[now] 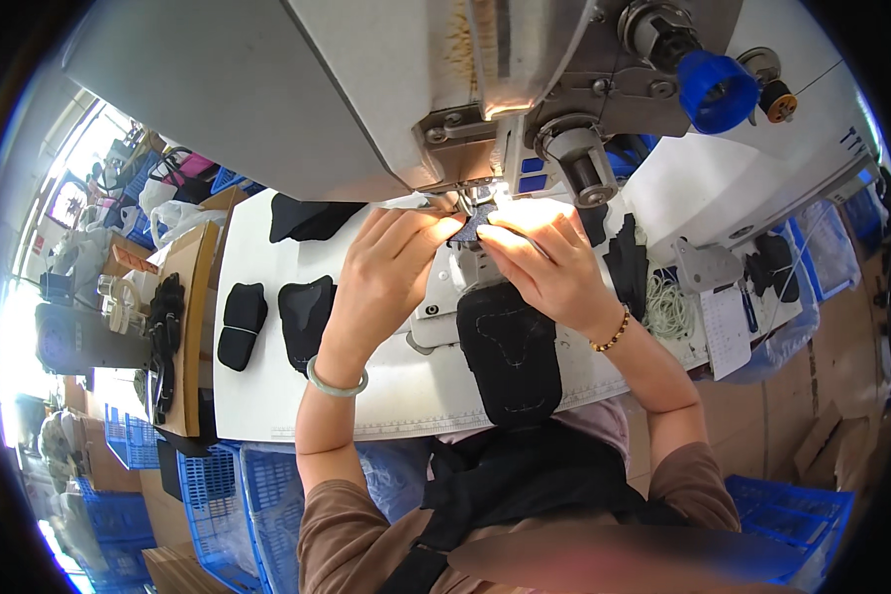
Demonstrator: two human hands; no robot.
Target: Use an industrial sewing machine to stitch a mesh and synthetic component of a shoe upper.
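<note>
Left grip (391,259) and right grip (549,259) drawn in close, tips just apart.
Left forearm (325,426) runs nearly straight up, right forearm (655,374) slants up and inward; both elbows bent, bare below the upper arms. Backs of both face the camera. Left digits angle right, closed in a pinch; right digits angle left, also pinched, glare washing out the upper ones. Both pairs of tips at about equal height.

Cloth pc (475,226) btwn hands (386,262) (552,259): dk, speckled, matt, rough-lookg. Blk pad (510,371) below hands: matt cloth. Table (257,398) under hands: smooth, wht, slight sheen. Machine housing (223,94) above hands: smooth ptd metal. Knob (718,91) upper R of hands: blue plastic, sl. glossy. Sheet (726,337), R of hands: matt paper.
</note>
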